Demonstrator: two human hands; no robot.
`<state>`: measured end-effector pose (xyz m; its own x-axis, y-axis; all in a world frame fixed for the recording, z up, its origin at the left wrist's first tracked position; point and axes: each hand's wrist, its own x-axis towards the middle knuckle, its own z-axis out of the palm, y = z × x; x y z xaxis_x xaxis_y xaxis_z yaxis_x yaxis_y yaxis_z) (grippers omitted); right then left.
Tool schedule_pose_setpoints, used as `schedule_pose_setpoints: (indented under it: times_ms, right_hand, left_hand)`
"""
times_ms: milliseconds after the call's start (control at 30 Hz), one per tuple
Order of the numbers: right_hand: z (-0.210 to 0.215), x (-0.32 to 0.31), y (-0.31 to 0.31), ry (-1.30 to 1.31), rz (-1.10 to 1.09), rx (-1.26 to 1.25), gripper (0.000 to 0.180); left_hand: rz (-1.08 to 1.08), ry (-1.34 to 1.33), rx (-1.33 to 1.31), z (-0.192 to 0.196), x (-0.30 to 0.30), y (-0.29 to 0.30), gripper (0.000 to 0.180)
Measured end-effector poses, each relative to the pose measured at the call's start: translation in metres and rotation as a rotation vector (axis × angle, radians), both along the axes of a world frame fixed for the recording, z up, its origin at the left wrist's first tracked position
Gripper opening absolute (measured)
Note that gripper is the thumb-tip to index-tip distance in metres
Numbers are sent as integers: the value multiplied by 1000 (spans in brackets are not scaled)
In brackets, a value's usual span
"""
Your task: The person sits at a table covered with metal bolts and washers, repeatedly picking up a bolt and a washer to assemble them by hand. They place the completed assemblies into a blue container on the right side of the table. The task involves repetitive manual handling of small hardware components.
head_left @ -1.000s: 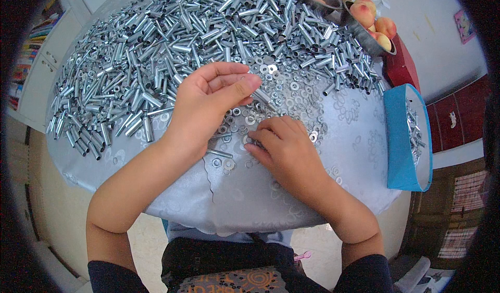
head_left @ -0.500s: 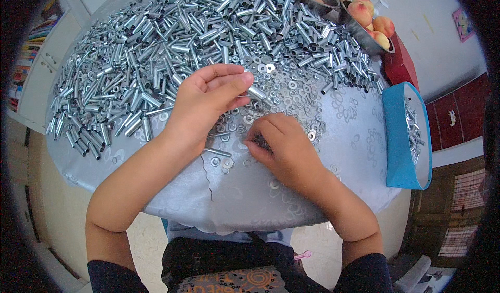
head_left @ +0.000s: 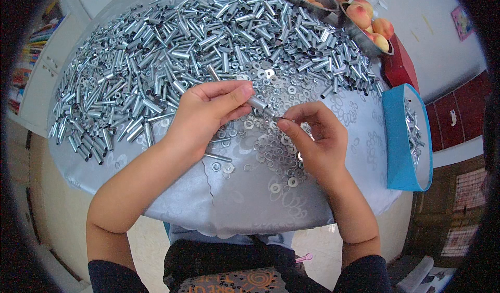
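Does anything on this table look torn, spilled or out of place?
Yes: the silvery tablecloth has a jagged tear near its front edge, just below the left hand. Also, bowls of peaches sit at the far right edge, right against the heap of metal tubes. The tubes and washers lie loose everywhere.

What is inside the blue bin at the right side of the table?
Inside the blue bin, a heap of small silver metal parts shows. The near blue wall covers the lower part, so its depth is hidden.
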<state>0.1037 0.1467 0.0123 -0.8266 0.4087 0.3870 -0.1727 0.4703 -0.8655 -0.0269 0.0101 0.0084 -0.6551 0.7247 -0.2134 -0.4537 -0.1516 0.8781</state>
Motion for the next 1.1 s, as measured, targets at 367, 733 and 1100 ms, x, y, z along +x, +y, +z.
schedule_pose_setpoints:
  times_ms: [367,733,1100]
  right_hand:
    - [5,2,3,-2,27,66,17]
    - [7,2,2,-23,55,-14,11]
    - [14,5,1,-116,64,-386,12]
  left_hand:
    - [-79,-28,-27,2,5,0,26]
    - [-114,-169,7,-1,13,0,25]
    - [-98,-104,1,-2,8,1,21]
